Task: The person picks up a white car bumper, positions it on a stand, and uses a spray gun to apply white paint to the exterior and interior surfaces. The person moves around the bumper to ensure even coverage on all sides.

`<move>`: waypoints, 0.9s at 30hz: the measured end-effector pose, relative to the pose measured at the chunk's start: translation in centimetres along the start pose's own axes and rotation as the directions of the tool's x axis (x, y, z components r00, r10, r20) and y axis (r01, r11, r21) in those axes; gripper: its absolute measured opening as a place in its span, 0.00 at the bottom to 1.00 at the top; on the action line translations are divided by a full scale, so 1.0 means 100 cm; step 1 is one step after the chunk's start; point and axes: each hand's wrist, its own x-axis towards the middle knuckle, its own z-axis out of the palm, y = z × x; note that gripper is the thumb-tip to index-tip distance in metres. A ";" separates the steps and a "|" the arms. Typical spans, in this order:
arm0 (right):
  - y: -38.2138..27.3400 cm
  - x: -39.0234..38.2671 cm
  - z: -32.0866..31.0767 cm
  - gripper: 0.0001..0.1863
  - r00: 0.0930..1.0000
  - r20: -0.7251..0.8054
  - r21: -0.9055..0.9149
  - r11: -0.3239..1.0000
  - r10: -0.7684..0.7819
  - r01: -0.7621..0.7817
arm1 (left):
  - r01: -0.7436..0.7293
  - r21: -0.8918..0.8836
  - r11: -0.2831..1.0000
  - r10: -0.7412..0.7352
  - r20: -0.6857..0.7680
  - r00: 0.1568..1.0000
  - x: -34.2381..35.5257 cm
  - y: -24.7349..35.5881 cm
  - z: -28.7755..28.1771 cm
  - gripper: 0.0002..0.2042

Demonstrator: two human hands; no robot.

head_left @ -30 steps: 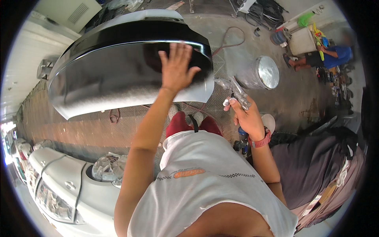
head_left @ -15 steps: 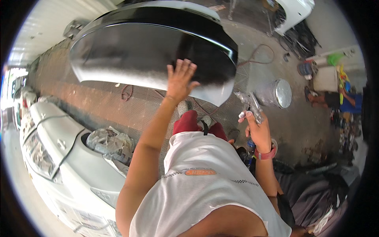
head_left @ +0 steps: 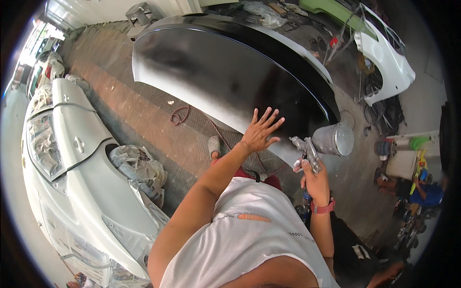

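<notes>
Carefully, my left hand lies open, flat on the black panel, my right hand clamped on the spray gun, which I should hold level.

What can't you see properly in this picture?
Head view only:
- Spray gun nozzle: too small to make out; right hand covers its grip.
- Black car panel under the left hand: hidden.
- White car: rim cuts it off.
- Legs: shirt hides them.
</notes>
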 end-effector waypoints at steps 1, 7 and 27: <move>-0.006 0.007 0.017 0.21 1.000 -0.012 -0.013 1.000 -0.005 0.004 | -0.041 0.012 0.999 0.041 -0.001 0.999 -0.003 -0.020 -0.008 0.41; -0.044 0.055 0.126 0.20 0.998 -0.061 0.041 0.999 0.023 -0.021 | 0.286 -0.082 0.955 -0.298 -0.273 0.915 -0.046 -0.224 -0.077 0.42; -0.178 0.127 0.315 0.23 0.989 -0.145 -0.082 0.997 -0.011 -0.001 | 0.795 -0.571 0.205 -0.977 -0.169 0.131 -0.157 -0.667 -0.176 0.41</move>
